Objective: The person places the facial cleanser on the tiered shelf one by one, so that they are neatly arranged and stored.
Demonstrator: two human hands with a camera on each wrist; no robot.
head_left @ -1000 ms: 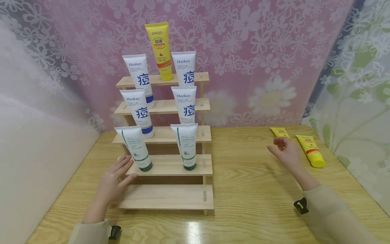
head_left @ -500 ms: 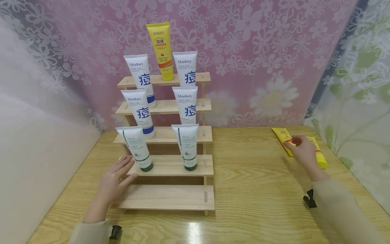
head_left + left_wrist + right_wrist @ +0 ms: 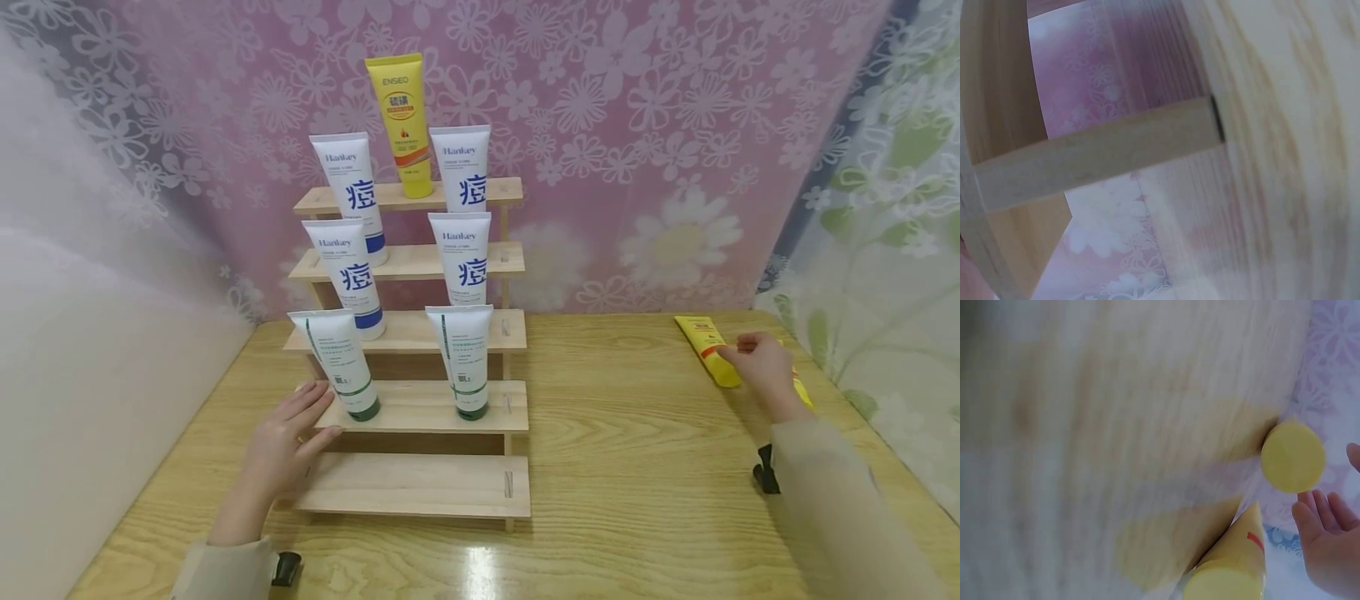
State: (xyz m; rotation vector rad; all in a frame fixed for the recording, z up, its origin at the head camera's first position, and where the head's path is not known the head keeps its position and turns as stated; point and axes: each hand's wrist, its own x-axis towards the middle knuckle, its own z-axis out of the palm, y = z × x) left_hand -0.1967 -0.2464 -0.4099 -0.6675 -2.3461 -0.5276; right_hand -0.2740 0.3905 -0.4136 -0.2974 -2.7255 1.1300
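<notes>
My left hand (image 3: 281,442) rests against the left side of a stepped wooden stand (image 3: 420,483), its fingers extended beside a white tube with a green cap (image 3: 335,358). On the right, my right hand (image 3: 765,371) reaches over two yellow squeeze tubes lying on the table. Its fingertips come right up to the near yellow tube (image 3: 703,342), whose round cap (image 3: 1293,456) faces the right wrist camera; thumb and fingers stand apart there. The other yellow tube (image 3: 1229,565) is mostly hidden behind this hand in the head view. The left wrist view shows only stand slats (image 3: 1097,150).
On the stand's steps are several upright tubes: a yellow one (image 3: 401,125) on top, white-and-blue ones (image 3: 459,254) below, and another white-and-green one (image 3: 461,358). The lowest step bears nothing. A pink flowered cloth (image 3: 600,167) hangs behind the wooden table (image 3: 622,467).
My right hand has moved right and down from beside the yellow tubes to the near one, now covering most of the other. The left hand stays on the stand.
</notes>
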